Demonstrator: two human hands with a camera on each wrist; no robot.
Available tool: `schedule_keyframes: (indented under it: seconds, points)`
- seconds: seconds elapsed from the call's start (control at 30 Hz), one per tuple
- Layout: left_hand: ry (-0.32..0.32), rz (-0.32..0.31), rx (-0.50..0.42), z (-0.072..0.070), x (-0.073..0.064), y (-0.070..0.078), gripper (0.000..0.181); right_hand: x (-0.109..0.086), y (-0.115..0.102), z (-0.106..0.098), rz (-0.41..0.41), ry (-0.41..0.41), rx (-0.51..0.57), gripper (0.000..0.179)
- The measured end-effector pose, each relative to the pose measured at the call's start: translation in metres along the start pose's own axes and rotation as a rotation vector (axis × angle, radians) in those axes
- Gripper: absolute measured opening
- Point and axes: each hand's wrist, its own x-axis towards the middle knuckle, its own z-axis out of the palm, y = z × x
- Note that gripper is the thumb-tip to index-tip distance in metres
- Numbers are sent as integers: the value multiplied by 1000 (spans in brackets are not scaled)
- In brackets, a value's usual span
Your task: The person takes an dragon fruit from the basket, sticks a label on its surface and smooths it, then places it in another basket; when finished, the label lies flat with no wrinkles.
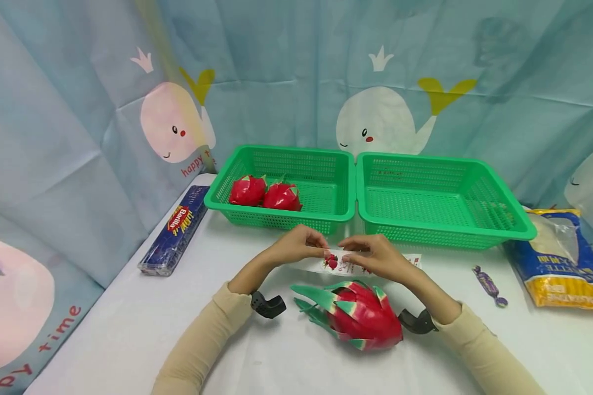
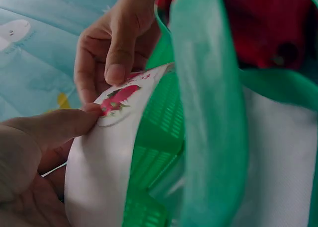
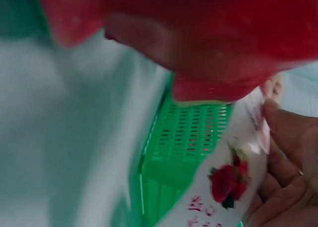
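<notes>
From the head view, a white strip printed with red dragon fruits (image 1: pixel 331 262) is held up over the worktop (image 1: pixel 123 334). The left hand (image 1: pixel 300 245) and the right hand (image 1: pixel 378 254) each pinch it between thumb and fingers, both grips closed on it with no open gap. Taking the strip as the clock's centre, a large dragon fruit (image 1: pixel 368 318) lies at 6 o'clock, between the forearms, leaves toward 10. The left green basket (image 1: pixel 321 195) sits at 10, with two smaller dragon fruits (image 1: pixel 281 196) inside; the right green basket (image 1: pixel 415 206) is at 2. A blue Barilla box (image 1: pixel 179 220) lies at 9. At 3 are a purple wrapped candy (image 1: pixel 489 286) and, farther out, a blue and yellow bag (image 1: pixel 565 266).

From the left wrist, the near thumb enters from 9 o'clock and presses the strip's face, while the right hand holds it at 11. A blurred green leaf crosses at 1.

From the right wrist, the large fruit's red skin fills 12 o'clock. The right hand, at 4, pinches the strip, which curves down to 6 in front of green basket mesh.
</notes>
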Motion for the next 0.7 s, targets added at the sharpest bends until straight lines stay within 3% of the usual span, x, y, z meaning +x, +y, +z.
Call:
schedule_keyframes:
  seconds: [0.27, 0.47, 0.7]
  points:
    - [12, -78, -196, 1, 7, 8, 20, 0, -1, -1, -119, 93, 66, 27]
    - [35, -146, -294, 4, 10, 7, 23, 1, 6, -2, -270, 138, 48, 29]
    - [66, -180, -327, 7, 12, 9, 22, 2, 3, -2, -273, 153, 50, 27]
